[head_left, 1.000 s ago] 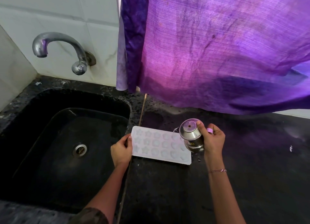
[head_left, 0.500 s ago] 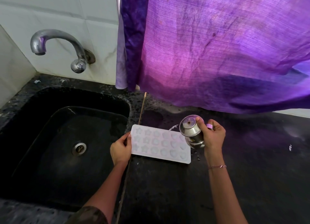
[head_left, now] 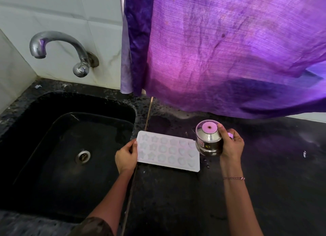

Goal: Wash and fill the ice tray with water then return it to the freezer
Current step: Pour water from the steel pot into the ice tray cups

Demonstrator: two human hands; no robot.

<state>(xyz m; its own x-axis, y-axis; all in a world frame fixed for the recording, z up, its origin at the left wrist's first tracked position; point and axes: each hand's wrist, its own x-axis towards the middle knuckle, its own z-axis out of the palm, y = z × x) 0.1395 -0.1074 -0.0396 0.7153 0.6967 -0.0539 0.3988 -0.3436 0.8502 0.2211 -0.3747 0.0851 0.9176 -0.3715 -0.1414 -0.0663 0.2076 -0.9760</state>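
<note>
A white ice tray (head_left: 167,151) with star and heart shaped cells lies flat on the black counter (head_left: 264,182), just right of the sink. My left hand (head_left: 126,155) grips its left edge. My right hand (head_left: 231,144) holds a small steel pot (head_left: 209,140) at the tray's right end, nearly upright, its mouth facing up. No water stream shows between the pot and the tray.
A black sink (head_left: 61,147) with a round drain (head_left: 82,155) fills the left. A steel tap (head_left: 58,50) juts from the white tiled wall above it. A purple cloth (head_left: 229,50) hangs low over the counter's back. Water drops lie by the tray's right end.
The pot was tipped left, pouring a thin stream into the tray. It has now swung back toward upright and the stream has stopped. My left hand has stayed on the tray.
</note>
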